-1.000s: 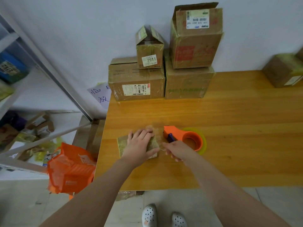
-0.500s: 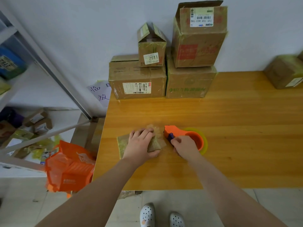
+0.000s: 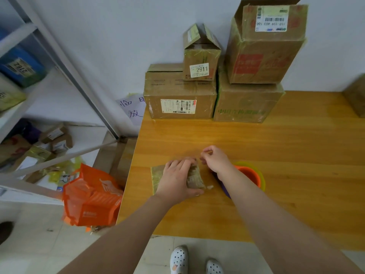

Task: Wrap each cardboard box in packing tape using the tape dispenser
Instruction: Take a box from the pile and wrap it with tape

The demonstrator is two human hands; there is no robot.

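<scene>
A small flat cardboard box (image 3: 157, 176), wrapped in yellowish tape, lies near the table's front left. My left hand (image 3: 177, 179) lies flat on top of it and presses it down, thumb along the near edge. My right hand (image 3: 215, 161) hovers just beyond the box's far right corner, thumb and fingers pinched together on what looks like a strip of clear tape. The orange tape dispenser (image 3: 249, 174) with its yellow-green roll sits on the table right of the box, partly hidden by my right forearm.
Several taped cardboard boxes (image 3: 180, 104) are stacked against the wall at the back of the wooden table (image 3: 296, 155). Another box (image 3: 355, 95) sits at the far right edge. An orange bag (image 3: 92, 196) lies on the floor left of the table, beside a metal shelf (image 3: 65, 56).
My right hand has left the dispenser's side and moved up and left to the box's far right corner. My left hand stays on the box.
</scene>
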